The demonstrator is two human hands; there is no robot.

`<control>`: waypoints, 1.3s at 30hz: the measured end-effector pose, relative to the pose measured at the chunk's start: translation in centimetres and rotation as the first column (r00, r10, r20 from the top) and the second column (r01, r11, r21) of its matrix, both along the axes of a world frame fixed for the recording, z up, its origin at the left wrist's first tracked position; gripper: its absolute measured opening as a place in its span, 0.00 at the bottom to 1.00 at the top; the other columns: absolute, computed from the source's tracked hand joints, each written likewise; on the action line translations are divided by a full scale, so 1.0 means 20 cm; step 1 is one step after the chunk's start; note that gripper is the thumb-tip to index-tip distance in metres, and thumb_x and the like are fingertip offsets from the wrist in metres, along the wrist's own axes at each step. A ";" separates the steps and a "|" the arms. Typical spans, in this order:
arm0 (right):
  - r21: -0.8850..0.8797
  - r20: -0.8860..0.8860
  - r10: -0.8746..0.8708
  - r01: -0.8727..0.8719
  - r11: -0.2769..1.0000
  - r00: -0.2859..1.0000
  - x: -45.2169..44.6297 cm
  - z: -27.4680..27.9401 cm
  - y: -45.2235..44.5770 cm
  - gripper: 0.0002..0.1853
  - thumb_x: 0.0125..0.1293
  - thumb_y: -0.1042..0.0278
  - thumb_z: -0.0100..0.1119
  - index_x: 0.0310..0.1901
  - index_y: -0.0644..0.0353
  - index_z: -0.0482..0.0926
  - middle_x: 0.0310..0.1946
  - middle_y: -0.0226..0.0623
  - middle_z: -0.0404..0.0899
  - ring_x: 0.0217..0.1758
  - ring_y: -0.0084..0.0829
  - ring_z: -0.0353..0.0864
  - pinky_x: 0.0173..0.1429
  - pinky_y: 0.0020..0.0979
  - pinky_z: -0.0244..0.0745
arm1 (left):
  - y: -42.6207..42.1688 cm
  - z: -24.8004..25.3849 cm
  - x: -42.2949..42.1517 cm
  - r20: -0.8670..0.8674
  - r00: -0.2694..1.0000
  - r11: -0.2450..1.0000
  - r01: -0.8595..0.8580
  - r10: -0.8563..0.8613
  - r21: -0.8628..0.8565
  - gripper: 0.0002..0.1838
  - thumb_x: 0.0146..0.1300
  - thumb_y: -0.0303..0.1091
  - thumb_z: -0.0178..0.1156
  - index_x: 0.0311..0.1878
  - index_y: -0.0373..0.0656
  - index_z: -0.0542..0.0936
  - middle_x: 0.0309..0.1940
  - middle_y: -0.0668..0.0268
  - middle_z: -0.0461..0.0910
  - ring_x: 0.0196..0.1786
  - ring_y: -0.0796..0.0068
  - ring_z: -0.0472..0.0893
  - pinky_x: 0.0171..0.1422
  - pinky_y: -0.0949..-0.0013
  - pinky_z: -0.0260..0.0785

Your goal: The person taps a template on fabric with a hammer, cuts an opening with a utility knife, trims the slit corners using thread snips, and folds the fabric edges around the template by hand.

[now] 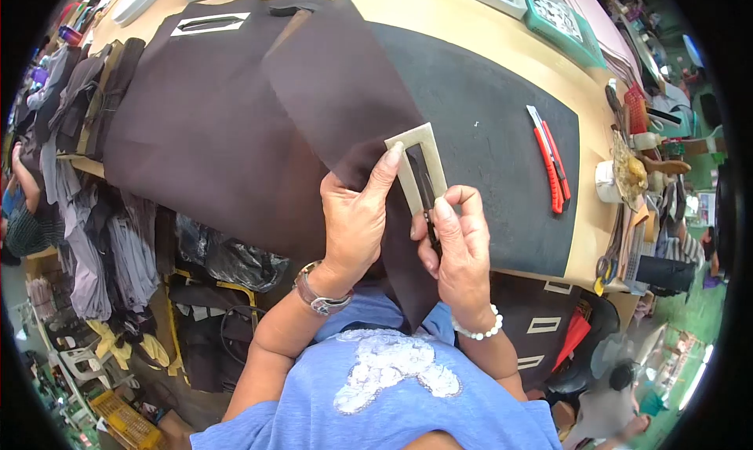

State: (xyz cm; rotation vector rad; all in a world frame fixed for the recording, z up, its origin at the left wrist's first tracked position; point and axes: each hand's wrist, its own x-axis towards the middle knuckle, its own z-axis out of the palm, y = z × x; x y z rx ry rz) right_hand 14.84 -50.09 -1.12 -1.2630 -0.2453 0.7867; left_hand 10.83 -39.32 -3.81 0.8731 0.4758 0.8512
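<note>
My left hand [357, 214] pinches a dark brown fabric piece [345, 81] together with a pale rectangular frame [436, 166], its thumb pressed on the frame's upper left corner. A dark slot runs down the frame's middle. My right hand [459, 246] is closed at the frame's lower end, around a small dark tool [431, 229] mostly hidden by the fingers. The fabric hangs down between my hands towards my lap. On the dark mat [494, 136] to the right lies a red cutter [552, 167]. Another pale frame [210, 24] sits on the dark cloth at the upper left.
Teal-edged box [561, 18] of small white parts at the table's [471, 18] back right. A white pot [609, 182] and yellow-handled scissors [605, 271] are at the right edge. Folded dark cloths [94, 97] lie at left. A co-worker's arm [26, 179] shows at far left.
</note>
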 end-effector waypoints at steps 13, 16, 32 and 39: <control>0.174 -0.008 -0.115 0.115 0.978 0.993 -0.04 -0.07 0.07 0.07 0.73 0.67 0.47 0.42 0.57 0.60 0.25 0.32 0.74 0.16 0.10 0.59 0.18 0.14 0.54 | -0.09 0.04 -0.06 0.054 0.999 0.997 0.001 0.003 -0.076 0.02 0.65 0.27 0.60 0.37 0.40 0.80 0.30 0.73 0.79 0.31 0.87 0.74 0.35 0.79 0.66; 0.182 -0.038 -0.115 0.120 0.976 0.993 -0.03 -0.07 0.07 0.08 0.72 0.68 0.48 0.42 0.56 0.60 0.24 0.33 0.74 0.16 0.09 0.59 0.18 0.14 0.53 | -0.08 0.03 -0.06 0.030 0.999 0.999 -0.025 0.026 -0.022 0.02 0.65 0.27 0.60 0.37 0.40 0.80 0.30 0.73 0.80 0.31 0.88 0.74 0.35 0.79 0.66; -0.155 0.253 -0.039 0.080 0.985 0.967 0.18 -0.02 -0.14 0.09 0.71 0.69 0.51 0.49 0.58 0.66 0.25 0.34 0.77 0.18 0.12 0.64 0.20 0.17 0.58 | -0.04 -0.05 -0.01 -0.013 0.993 0.981 0.111 -0.115 -0.158 0.07 0.64 0.26 0.60 0.44 0.39 0.79 0.41 0.69 0.81 0.43 0.82 0.78 0.52 0.74 0.69; -0.401 0.882 0.472 0.564 0.722 0.023 0.49 -0.18 -0.14 0.15 0.56 0.72 0.62 0.46 0.61 0.78 0.50 0.44 0.75 0.55 0.44 0.73 0.58 0.40 0.68 | -0.03 -0.07 -0.03 -0.027 0.991 0.985 0.131 -0.135 -0.109 0.08 0.64 0.25 0.59 0.46 0.39 0.79 0.42 0.68 0.81 0.44 0.81 0.78 0.54 0.73 0.69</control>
